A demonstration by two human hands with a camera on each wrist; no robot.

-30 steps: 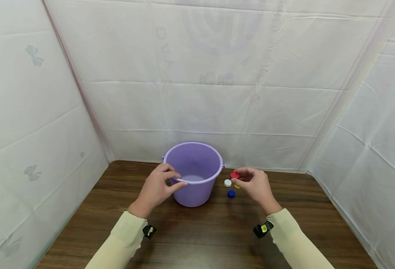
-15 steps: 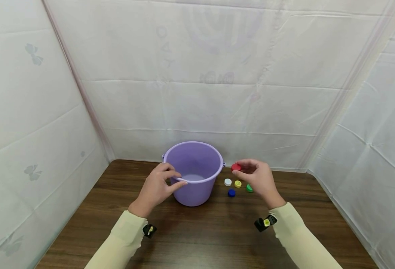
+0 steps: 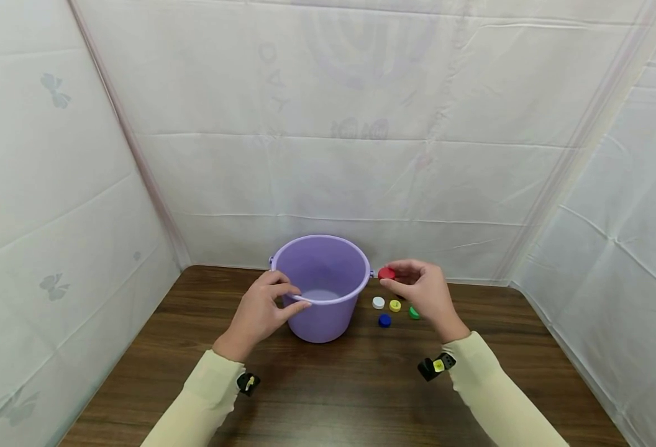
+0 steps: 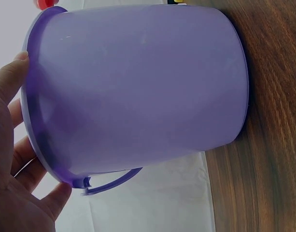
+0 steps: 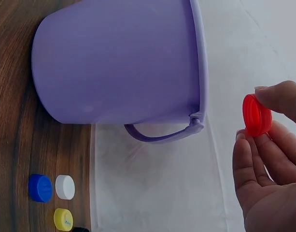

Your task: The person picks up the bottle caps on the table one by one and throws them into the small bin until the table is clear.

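Note:
A purple bucket (image 3: pixel 319 320) stands upright on the table. My left hand (image 3: pixel 261 310) grips its near left rim, thumb outside and fingers over the inner side. In the left wrist view the thumb presses the bucket's rim (image 4: pixel 34 113). My right hand (image 3: pixel 425 298) pinches a red bottle cap (image 3: pixel 386 274) between thumb and fingers, raised just right of the bucket. From the right wrist view, the red cap (image 5: pixel 257 115) shows its hollow side and is apart from the bucket. Below lie a white cap (image 3: pixel 378 303), a yellow cap (image 3: pixel 395 305), a blue cap (image 3: pixel 384 320) and a partly covered green cap (image 3: pixel 414 313).
A black object (image 5: pixel 81 229) shows at the bottom edge of the right wrist view, near the yellow cap. The bucket's handle (image 5: pixel 160 139) hangs down behind it. White sheeting (image 3: pixel 328 180) encloses the dark wooden table (image 3: pixel 328 397) at the back and sides.
My right hand has lifted the red cap off the table, then shifted it slightly left towards the bucket. The yellow and green caps have come into view. My left hand stays on the rim.

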